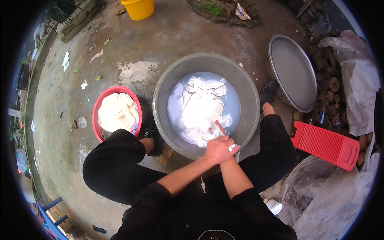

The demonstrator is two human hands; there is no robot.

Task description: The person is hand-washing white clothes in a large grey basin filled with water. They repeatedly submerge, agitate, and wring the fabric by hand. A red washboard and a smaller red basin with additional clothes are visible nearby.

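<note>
A wide grey basin (207,57) stands between my knees and holds cloudy, bluish water (232,103). White wet cloth (204,108) is bunched in the middle of the water, partly under it. My left hand (218,149) crosses over my right wrist at the basin's near rim. A small white piece (232,147) shows between its thumb and fingers; whether it is cloth or soap I cannot tell. Beneath it, my right hand (221,127) reaches to the near edge of the white cloth. Most of that hand is hidden, so its grip does not show.
To the left, a red basin (95,120) holds cream cloth (117,111). A metal basin (294,69) leans at the right, by stacked logs (334,84). A red washboard (325,145) lies nearer, beside plastic sheeting (327,198). A yellow bucket (139,10) stands at the far side.
</note>
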